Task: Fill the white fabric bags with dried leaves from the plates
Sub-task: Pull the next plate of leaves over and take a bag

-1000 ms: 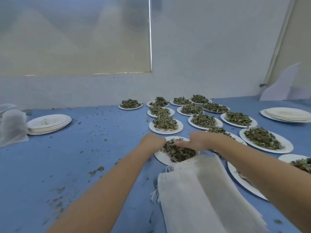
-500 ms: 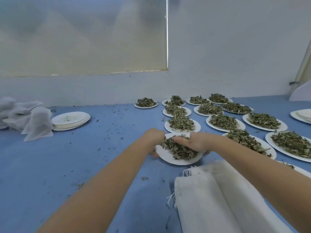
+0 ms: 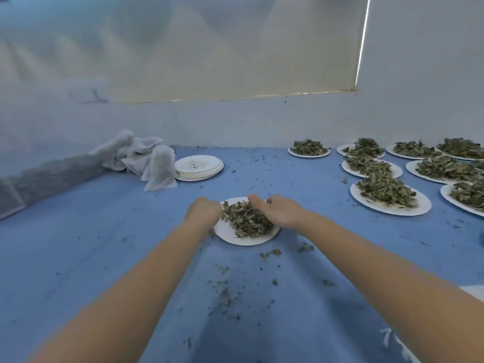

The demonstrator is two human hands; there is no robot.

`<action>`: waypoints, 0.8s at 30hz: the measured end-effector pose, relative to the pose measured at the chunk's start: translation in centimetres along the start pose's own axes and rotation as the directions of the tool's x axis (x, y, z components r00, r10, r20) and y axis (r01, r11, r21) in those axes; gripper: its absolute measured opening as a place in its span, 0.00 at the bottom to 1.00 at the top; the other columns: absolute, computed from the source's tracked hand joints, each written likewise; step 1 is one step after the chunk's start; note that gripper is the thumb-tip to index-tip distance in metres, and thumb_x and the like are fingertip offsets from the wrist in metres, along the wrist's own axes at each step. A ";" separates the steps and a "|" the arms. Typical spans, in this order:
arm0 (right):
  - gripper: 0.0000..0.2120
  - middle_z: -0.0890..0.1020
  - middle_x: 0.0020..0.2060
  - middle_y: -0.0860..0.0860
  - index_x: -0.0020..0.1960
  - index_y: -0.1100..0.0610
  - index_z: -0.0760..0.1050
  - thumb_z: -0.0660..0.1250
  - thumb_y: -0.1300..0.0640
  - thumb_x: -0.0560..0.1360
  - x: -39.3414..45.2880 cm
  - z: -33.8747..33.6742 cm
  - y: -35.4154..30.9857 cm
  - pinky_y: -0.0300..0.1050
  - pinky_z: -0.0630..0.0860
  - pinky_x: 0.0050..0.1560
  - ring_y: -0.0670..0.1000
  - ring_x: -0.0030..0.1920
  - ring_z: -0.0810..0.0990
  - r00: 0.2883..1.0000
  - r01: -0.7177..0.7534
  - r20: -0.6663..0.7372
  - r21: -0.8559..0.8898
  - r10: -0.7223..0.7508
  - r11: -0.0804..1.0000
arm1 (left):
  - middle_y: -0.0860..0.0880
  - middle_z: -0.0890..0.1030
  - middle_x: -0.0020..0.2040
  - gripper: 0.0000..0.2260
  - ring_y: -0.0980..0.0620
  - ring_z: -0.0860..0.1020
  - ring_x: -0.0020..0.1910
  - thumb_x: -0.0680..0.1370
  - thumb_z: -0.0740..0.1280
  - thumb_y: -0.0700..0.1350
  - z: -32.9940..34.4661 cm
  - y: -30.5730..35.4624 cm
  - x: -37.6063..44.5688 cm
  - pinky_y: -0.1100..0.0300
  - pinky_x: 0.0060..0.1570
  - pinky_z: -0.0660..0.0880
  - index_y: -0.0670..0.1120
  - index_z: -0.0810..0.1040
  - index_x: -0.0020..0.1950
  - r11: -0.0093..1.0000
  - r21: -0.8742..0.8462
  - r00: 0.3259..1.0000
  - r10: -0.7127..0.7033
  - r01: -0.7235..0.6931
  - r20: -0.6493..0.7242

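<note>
A white plate (image 3: 235, 238) heaped with dried leaves (image 3: 246, 218) is at the middle of the blue table. My left hand (image 3: 203, 210) grips the plate's left rim, fingers curled under it. My right hand (image 3: 277, 210) holds the right rim, its thumb lying over the leaves. Several filled white fabric bags (image 3: 146, 158) are piled at the back left. A corner of the flat empty bags (image 3: 475, 289) shows at the right edge.
A stack of empty plates (image 3: 199, 167) stands beside the filled bags. Several plates of leaves (image 3: 387, 195) fill the right side of the table. Leaf crumbs (image 3: 222, 289) are scattered on the blue cloth between my arms. A wall closes the back.
Both hands have carried the plate of leaves to the left, away from the other plates and the empty bags. The view has swung left, so the filled bags are now in sight.
</note>
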State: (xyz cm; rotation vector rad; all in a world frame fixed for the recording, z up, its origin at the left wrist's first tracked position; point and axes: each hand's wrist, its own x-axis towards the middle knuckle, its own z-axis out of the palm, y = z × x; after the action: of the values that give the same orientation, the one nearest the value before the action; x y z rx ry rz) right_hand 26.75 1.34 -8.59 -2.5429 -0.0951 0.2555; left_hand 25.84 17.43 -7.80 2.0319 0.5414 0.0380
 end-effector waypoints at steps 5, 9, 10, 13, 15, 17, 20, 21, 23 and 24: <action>0.35 0.66 0.71 0.55 0.74 0.56 0.58 0.48 0.33 0.77 1.0 2.1 -0.9 0.54 0.61 0.69 0.59 0.70 0.63 0.998 0.003 -0.062 0.083 0.002 0.997 | 0.37 0.73 0.55 0.07 0.41 0.75 0.48 0.75 0.57 0.34 -1.0 -2.3 1.8 0.55 0.46 0.77 0.36 0.73 0.50 1.000 0.001 0.999 -0.015 0.015 -0.044; 0.35 0.61 0.74 0.55 0.76 0.57 0.53 0.48 0.35 0.78 0.4 1.7 -1.0 0.54 0.58 0.71 0.58 0.72 0.60 0.999 -0.008 -0.052 0.135 0.015 0.991 | 0.35 0.72 0.48 0.07 0.40 0.74 0.45 0.73 0.58 0.37 -0.9 -1.7 0.8 0.54 0.45 0.73 0.35 0.72 0.48 0.996 0.087 0.999 0.006 -0.002 -0.053; 0.34 0.61 0.74 0.55 0.76 0.57 0.53 0.48 0.35 0.78 0.2 1.6 -1.0 0.54 0.58 0.71 0.58 0.72 0.60 0.998 -0.008 -0.057 0.135 0.016 0.991 | 0.35 0.72 0.53 0.13 0.38 0.74 0.52 0.72 0.58 0.38 -0.7 -1.5 0.5 0.52 0.49 0.73 0.33 0.71 0.54 0.989 0.148 0.997 0.030 -0.019 -0.067; 0.35 0.61 0.73 0.56 0.75 0.57 0.53 0.49 0.35 0.78 -1.2 0.9 -1.1 0.55 0.60 0.70 0.59 0.72 0.61 0.996 0.000 -0.091 0.133 0.012 0.991 | 0.39 0.65 0.64 0.20 0.39 0.67 0.64 0.74 0.59 0.41 0.1 -0.3 -1.7 0.54 0.53 0.69 0.40 0.67 0.66 0.950 0.292 0.990 0.129 -0.109 -0.049; 0.35 0.62 0.73 0.56 0.75 0.57 0.54 0.50 0.35 0.77 -2.6 0.0 -1.0 0.55 0.61 0.69 0.59 0.71 0.61 0.993 0.008 -0.117 0.139 0.008 0.990 | 0.41 0.64 0.65 0.19 0.41 0.66 0.64 0.76 0.60 0.43 0.9 0.7 -3.6 0.54 0.54 0.69 0.43 0.66 0.66 0.929 0.306 0.975 0.223 -0.206 -0.021; 0.35 0.63 0.72 0.56 0.75 0.57 0.55 0.51 0.35 0.77 -4.4 -0.9 -0.7 0.52 0.63 0.67 0.58 0.71 0.63 0.989 0.021 -0.145 0.146 0.000 0.989 | 0.41 0.64 0.65 0.18 0.43 0.68 0.62 0.76 0.61 0.45 1.7 1.6 -5.7 0.53 0.56 0.69 0.43 0.66 0.65 0.908 0.293 0.952 0.306 -0.299 0.023; 0.31 0.66 0.70 0.56 0.74 0.58 0.56 0.51 0.39 0.79 -7.5 -2.3 0.2 0.47 0.64 0.60 0.57 0.68 0.66 0.984 0.059 -0.177 0.141 -0.033 0.988 | 0.41 0.63 0.65 0.16 0.46 0.72 0.52 0.78 0.58 0.43 3.1 2.7 -9.6 0.55 0.45 0.69 0.42 0.66 0.65 0.873 0.263 0.911 0.398 -0.412 0.105; 0.29 0.66 0.70 0.57 0.74 0.58 0.57 0.51 0.41 0.80 -8.6 -2.8 0.6 0.45 0.64 0.58 0.56 0.68 0.67 0.983 0.068 -0.179 0.132 -0.044 0.989 | 0.41 0.64 0.64 0.16 0.45 0.73 0.51 0.78 0.57 0.42 3.7 3.0 -10.9 0.55 0.42 0.69 0.42 0.66 0.65 0.852 0.255 0.889 0.438 -0.457 0.130; 0.28 0.67 0.70 0.56 0.74 0.58 0.58 0.50 0.42 0.81 -11.1 -3.9 1.9 0.43 0.63 0.54 0.55 0.67 0.68 0.980 0.077 -0.192 0.105 -0.056 0.991 | 0.39 0.68 0.62 0.15 0.41 0.75 0.52 0.77 0.56 0.39 5.0 3.5 -13.4 0.55 0.38 0.70 0.40 0.67 0.64 0.810 0.229 0.842 0.510 -0.539 0.176; 0.28 0.67 0.70 0.56 0.74 0.57 0.59 0.51 0.42 0.80 -12.4 -4.5 2.6 0.42 0.63 0.54 0.55 0.67 0.68 0.977 0.077 -0.203 0.083 -0.059 0.994 | 0.39 0.70 0.61 0.15 0.40 0.75 0.52 0.77 0.55 0.39 5.6 3.7 -14.7 0.56 0.36 0.71 0.40 0.67 0.63 0.796 0.220 0.825 0.529 -0.564 0.199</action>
State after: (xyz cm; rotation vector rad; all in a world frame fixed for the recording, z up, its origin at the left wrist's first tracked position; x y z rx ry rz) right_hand 15.53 -4.83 -4.33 -2.4545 -0.0908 -0.0237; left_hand 15.36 5.61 -4.69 2.3817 -0.1554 0.1912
